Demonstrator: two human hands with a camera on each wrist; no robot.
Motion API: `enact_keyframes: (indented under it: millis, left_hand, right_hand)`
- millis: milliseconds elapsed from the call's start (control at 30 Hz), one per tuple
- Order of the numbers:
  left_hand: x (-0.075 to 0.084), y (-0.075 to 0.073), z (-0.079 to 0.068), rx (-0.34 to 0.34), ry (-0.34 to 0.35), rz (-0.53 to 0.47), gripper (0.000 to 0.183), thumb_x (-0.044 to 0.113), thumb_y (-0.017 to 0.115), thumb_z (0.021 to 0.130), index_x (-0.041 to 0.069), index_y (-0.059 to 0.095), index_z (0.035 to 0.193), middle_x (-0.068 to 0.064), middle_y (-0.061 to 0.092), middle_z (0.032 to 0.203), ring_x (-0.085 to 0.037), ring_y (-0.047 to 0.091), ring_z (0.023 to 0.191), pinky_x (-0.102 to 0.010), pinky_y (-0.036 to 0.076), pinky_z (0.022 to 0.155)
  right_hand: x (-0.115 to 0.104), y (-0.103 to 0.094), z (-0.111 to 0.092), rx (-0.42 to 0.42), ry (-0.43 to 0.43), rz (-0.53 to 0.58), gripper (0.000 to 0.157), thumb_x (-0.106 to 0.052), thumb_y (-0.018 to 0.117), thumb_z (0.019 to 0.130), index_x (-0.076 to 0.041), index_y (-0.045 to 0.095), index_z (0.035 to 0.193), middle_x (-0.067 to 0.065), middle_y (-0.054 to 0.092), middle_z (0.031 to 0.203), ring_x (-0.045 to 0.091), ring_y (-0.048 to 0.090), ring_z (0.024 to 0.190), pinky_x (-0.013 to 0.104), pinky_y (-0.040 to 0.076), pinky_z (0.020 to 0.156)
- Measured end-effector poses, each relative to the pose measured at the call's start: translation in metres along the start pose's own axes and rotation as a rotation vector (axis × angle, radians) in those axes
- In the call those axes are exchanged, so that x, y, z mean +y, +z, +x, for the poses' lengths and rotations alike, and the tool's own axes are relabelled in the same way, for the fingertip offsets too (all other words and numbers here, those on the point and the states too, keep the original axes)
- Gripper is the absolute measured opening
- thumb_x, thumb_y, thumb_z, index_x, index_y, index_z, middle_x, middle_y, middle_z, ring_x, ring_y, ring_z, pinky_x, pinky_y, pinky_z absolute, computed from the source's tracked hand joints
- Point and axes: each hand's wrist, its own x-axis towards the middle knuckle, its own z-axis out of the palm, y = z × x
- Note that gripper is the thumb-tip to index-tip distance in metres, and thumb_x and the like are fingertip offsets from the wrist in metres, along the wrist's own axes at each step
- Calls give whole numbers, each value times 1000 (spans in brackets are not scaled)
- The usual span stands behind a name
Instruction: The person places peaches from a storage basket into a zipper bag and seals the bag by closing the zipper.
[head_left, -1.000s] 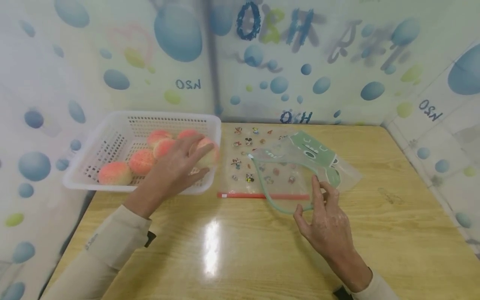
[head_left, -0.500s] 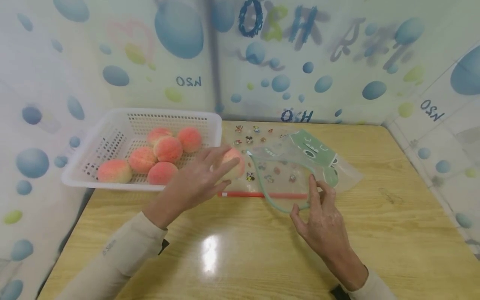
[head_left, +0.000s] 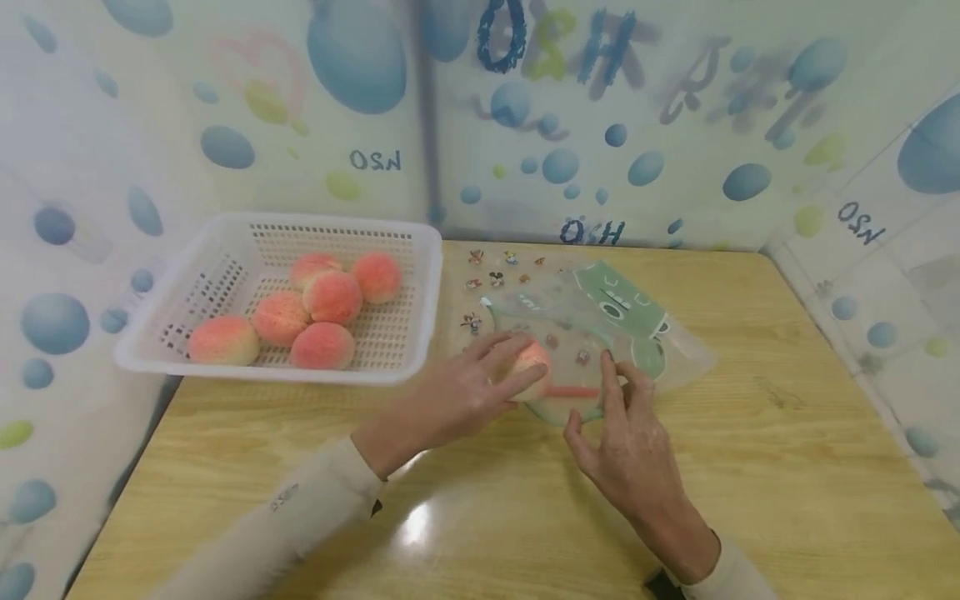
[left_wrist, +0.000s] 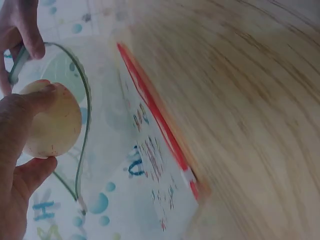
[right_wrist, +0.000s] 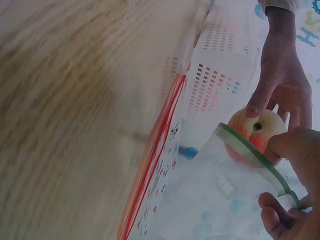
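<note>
In the head view my left hand (head_left: pixel 457 400) grips a pink and cream peach (head_left: pixel 534 367) at the mouth of a clear zip bag (head_left: pixel 633 304) with a green cartoon animal print. The left wrist view shows thumb and fingers around this peach (left_wrist: pixel 57 125), within the outline of the bag's green rim (left_wrist: pixel 88 100). My right hand (head_left: pixel 637 458) holds the right side of that rim, keeping the mouth spread. Seen from the right wrist, the peach (right_wrist: pixel 250 122) sits right at the green edge (right_wrist: pixel 250 150), partly behind the clear film.
A white perforated basket (head_left: pixel 423 333) with several peaches (head_left: pixel 333 297) stands at the left. Beneath the green bag lies another clear bag (head_left: pixel 472 287) with small cartoon prints and a red zip (left_wrist: pixel 160 122). The wooden table (head_left: pixel 787 467) meets patterned walls behind.
My left hand has carried the peach out of the basket, rightward over the printed bag, to the green bag's mouth. My right hand keeps its hold and has shifted slightly left.
</note>
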Motion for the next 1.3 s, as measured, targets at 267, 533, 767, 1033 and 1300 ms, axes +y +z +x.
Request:
enact_keyframes:
  millis: [267, 533, 767, 1033, 1300]
  left_hand:
    - [20, 13, 9, -183, -43, -18, 56, 10, 73, 93, 16, 52, 144, -21, 43, 152, -40, 51, 128, -41, 61, 78]
    - [28, 26, 19, -261, -69, -18, 69, 25, 77, 92, 15, 42, 151, -15, 43, 152, -35, 49, 131, -40, 55, 95]
    - [27, 39, 29, -233, -38, -18, 70, 35, 75, 92, 7, 41, 147, -14, 47, 147, -35, 50, 131, -40, 42, 109]
    - [25, 29, 39, -203, -3, -35, 35, 14, 71, 94, 10, 59, 127, -14, 54, 142, -29, 50, 133, -35, 34, 115]
    - [22, 13, 33, -141, 72, -32, 11, 15, 63, 98, 13, 69, 107, 1, 64, 100, -12, 61, 87, -22, 54, 78]
  right_hand:
    - [-16, 9, -12, -22, -17, 57, 69, -25, 56, 90, 14, 43, 145, 32, 47, 123, 24, 54, 70, 31, 49, 45]
    - [-20, 10, -13, -59, -31, 47, 86, -13, 72, 75, 11, 37, 150, 31, 47, 123, 28, 57, 79, 35, 53, 53]
    - [-19, 10, -10, -58, -50, 59, 82, -15, 69, 79, 13, 37, 149, 32, 44, 124, 29, 57, 81, 35, 54, 55]
    - [-14, 12, -9, -27, -22, 54, 69, -23, 53, 91, 15, 39, 146, 32, 42, 124, 31, 60, 77, 35, 56, 52]
    - [-6, 11, -10, -19, -9, 37, 69, -26, 51, 95, 18, 36, 146, 33, 41, 124, 35, 63, 82, 33, 58, 53]
